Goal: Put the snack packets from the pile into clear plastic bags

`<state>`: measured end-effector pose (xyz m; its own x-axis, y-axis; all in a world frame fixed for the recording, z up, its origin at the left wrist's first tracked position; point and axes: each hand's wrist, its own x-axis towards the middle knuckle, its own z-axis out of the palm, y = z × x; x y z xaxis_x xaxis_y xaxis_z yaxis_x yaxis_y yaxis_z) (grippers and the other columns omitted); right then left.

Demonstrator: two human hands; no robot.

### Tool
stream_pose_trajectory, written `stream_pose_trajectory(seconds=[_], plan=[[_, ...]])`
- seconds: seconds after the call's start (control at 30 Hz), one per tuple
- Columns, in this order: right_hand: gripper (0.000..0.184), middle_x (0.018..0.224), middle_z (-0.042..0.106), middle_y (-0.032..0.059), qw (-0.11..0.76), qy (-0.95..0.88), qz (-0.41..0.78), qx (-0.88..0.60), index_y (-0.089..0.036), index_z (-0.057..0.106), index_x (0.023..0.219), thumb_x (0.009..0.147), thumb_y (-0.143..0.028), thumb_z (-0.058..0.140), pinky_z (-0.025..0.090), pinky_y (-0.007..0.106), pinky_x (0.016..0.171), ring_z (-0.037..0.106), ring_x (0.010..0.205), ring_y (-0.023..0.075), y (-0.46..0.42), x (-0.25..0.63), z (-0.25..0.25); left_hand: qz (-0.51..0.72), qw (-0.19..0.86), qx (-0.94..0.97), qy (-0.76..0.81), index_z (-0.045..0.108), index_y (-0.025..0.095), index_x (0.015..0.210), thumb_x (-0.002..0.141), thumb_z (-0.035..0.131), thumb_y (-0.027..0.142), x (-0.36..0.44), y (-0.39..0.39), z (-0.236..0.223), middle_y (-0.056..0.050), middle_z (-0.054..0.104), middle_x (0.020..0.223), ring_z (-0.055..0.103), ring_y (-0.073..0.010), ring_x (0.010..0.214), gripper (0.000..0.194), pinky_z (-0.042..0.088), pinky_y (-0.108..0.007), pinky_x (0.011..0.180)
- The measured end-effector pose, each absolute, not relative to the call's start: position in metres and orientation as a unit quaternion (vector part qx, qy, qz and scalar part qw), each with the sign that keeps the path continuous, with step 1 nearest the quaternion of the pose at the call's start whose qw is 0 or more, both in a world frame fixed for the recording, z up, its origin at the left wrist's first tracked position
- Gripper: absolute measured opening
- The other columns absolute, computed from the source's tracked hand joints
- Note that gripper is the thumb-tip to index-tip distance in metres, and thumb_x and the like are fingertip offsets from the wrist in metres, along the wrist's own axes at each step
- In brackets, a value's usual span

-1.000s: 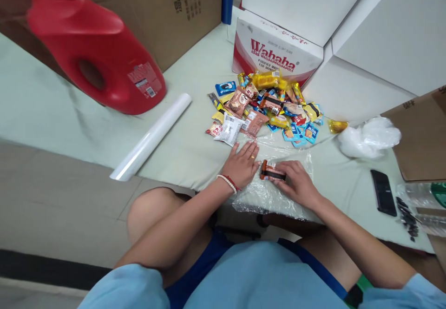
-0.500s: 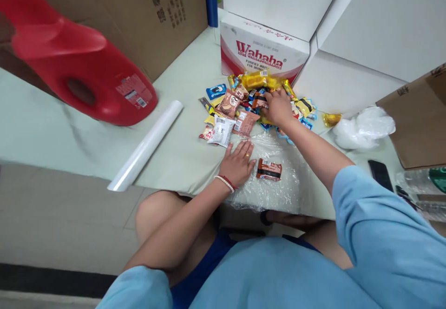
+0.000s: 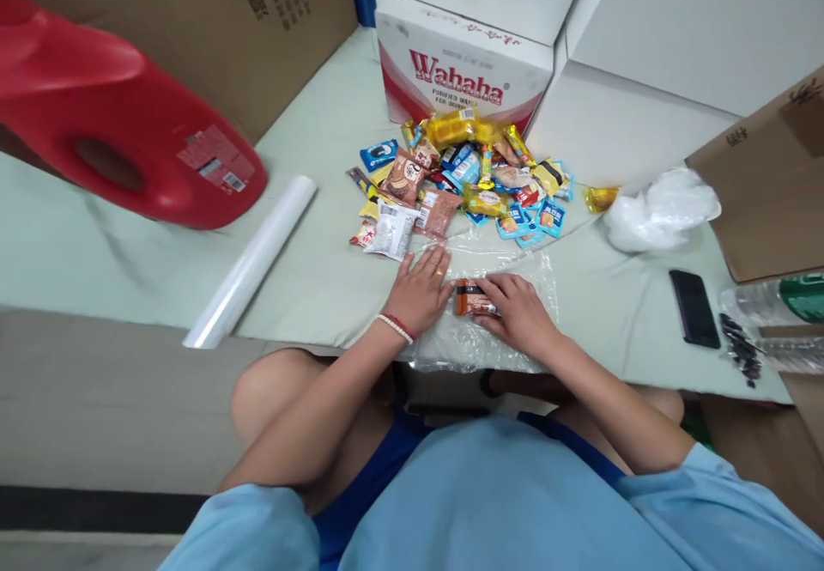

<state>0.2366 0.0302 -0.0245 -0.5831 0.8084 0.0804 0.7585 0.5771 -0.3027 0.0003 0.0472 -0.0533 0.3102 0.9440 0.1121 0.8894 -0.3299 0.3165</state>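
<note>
My left hand point(image 3: 420, 291) lies flat with fingers stretched out, on the left edge of a sheet of clear plastic film point(image 3: 454, 346). On that film, my right hand point(image 3: 523, 317) closes its thumb and fingers on a brown snack packet point(image 3: 469, 297) with a dark band. The fingers hide the packet's right part; whether another lies under it, I cannot tell. Just beyond my left hand are a white snack packet point(image 3: 391, 229) and a pinkish-brown one point(image 3: 438, 213). Behind them spreads a pile of colourful wrapped snacks point(image 3: 463, 167).
A white roll point(image 3: 251, 264) and a big red jug point(image 3: 160, 124) stand left. A Wahaha carton point(image 3: 460, 73) is behind the snacks. To the right are a bunched white plastic bag point(image 3: 663, 210), a phone point(image 3: 693, 309), clear bottles point(image 3: 750, 306) and a cardboard box point(image 3: 766, 193).
My right hand has come back from the snack pile to the film, with a brown packet in its fingers where another brown packet was lying. My left hand stays flat on the film.
</note>
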Motion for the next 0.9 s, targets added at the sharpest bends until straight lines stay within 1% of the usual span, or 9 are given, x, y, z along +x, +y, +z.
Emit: stream_pose_trajectory(seconds=[0.17, 0.33, 0.5, 0.6, 0.67, 0.7, 0.77, 0.83, 0.9], plan=[[0.056, 0.132, 0.064, 0.0163, 0.112, -0.889, 0.107, -0.43, -0.024, 0.052, 0.153, 0.1, -0.037, 0.063, 0.046, 0.055, 0.103, 0.054, 0.119, 0.036, 0.041, 0.241, -0.024, 0.127, 0.094, 0.806, 0.57, 0.043, 0.015, 0.161, 0.108, 0.036, 0.04, -0.005, 0.047, -0.054, -0.014, 0.038, 0.17, 0.039, -0.0292, 0.157, 0.059, 0.025, -0.054, 0.129], [0.056, 0.136, 0.062, 0.0167, 0.091, -0.897, 0.109, -0.418, -0.022, 0.052, 0.152, 0.099, -0.037, 0.065, 0.037, 0.059, 0.115, 0.052, 0.127, 0.0353, 0.058, 0.248, -0.026, 0.14, 0.095, 0.812, 0.559, 0.044, 0.015, 0.159, 0.107, 0.04, 0.038, -0.007, 0.048, -0.054, -0.016, 0.038, 0.17, 0.038, -0.0309, 0.157, 0.057, 0.026, -0.056, 0.128], [0.075, 0.156, 0.048, 0.0184, 0.126, -0.897, 0.128, -0.404, -0.025, 0.035, 0.163, 0.099, -0.05, 0.064, 0.03, 0.065, 0.12, 0.043, 0.144, 0.0379, 0.055, 0.261, -0.009, 0.248, 0.041, 0.825, 0.507, 0.054, 0.016, 0.148, 0.103, 0.052, 0.031, -0.011, 0.037, -0.037, -0.019, 0.047, 0.164, 0.039, -0.0339, 0.156, 0.047, 0.033, -0.058, 0.124], [0.07, 0.15, 0.052, 0.0175, 0.208, -0.881, 0.136, -0.403, -0.027, 0.036, 0.162, 0.101, -0.049, 0.063, 0.042, 0.058, 0.115, 0.05, 0.137, 0.0346, 0.035, 0.281, 0.008, 0.285, 0.066, 0.872, 0.393, 0.064, 0.024, 0.128, 0.102, 0.053, 0.021, -0.016, 0.021, -0.022, -0.013, 0.064, 0.148, 0.049, -0.0274, 0.149, 0.029, 0.038, -0.052, 0.122], [0.062, 0.137, 0.059, 0.0157, 0.234, -0.874, 0.156, -0.395, -0.028, 0.045, 0.155, 0.1, -0.046, 0.066, 0.051, 0.052, 0.105, 0.057, 0.125, 0.0322, 0.012, 0.297, 0.012, 0.25, 0.144, 0.905, 0.311, 0.065, 0.023, 0.115, 0.1, 0.059, 0.028, -0.022, 0.011, -0.014, -0.012, 0.069, 0.136, 0.054, -0.026, 0.144, 0.016, 0.042, -0.048, 0.12], [0.06, 0.134, 0.06, 0.0153, 0.229, -0.875, 0.169, -0.391, -0.028, 0.048, 0.152, 0.098, -0.046, 0.068, 0.053, 0.05, 0.102, 0.059, 0.122, 0.0318, 0.0, 0.304, 0.011, 0.213, 0.182, 0.916, 0.286, 0.064, 0.023, 0.112, 0.097, 0.066, 0.035, -0.026, 0.007, -0.012, -0.013, 0.069, 0.133, 0.054, -0.0277, 0.143, 0.019, 0.042, -0.049, 0.121], [0.058, 0.135, 0.06, 0.0161, 0.195, -0.879, 0.191, -0.39, -0.026, 0.052, 0.147, 0.096, -0.045, 0.072, 0.054, 0.05, 0.101, 0.058, 0.123, 0.0325, -0.026, 0.318, 0.001, 0.125, 0.226, 0.927, 0.27, 0.063, 0.02, 0.113, 0.083, 0.081, 0.045, -0.033, 0.0, -0.014, -0.016, 0.065, 0.137, 0.048, -0.0347, 0.148, 0.042, 0.036, -0.056, 0.125], [0.051, 0.139, 0.059, 0.0169, 0.171, -0.874, 0.202, -0.407, -0.025, 0.056, 0.144, 0.097, -0.04, 0.07, 0.054, 0.051, 0.104, 0.057, 0.127, 0.0326, -0.045, 0.328, -0.013, 0.057, 0.227, 0.931, 0.281, 0.063, 0.019, 0.12, 0.073, 0.089, 0.038, -0.04, -0.003, -0.019, -0.017, 0.059, 0.146, 0.036, -0.0401, 0.155, 0.057, 0.026, -0.062, 0.129], [0.037, 0.139, 0.06, 0.0163, 0.185, -0.858, 0.21, -0.43, -0.024, 0.061, 0.136, 0.1, -0.034, 0.065, 0.054, 0.051, 0.104, 0.057, 0.128, 0.0313, -0.054, 0.333, -0.026, 0.035, 0.223, 0.929, 0.293, 0.064, 0.019, 0.124, 0.076, 0.085, 0.023, -0.044, -0.004, -0.025, -0.016, 0.054, 0.154, 0.027, -0.0396, 0.16, 0.053, 0.022, -0.062, 0.131]])
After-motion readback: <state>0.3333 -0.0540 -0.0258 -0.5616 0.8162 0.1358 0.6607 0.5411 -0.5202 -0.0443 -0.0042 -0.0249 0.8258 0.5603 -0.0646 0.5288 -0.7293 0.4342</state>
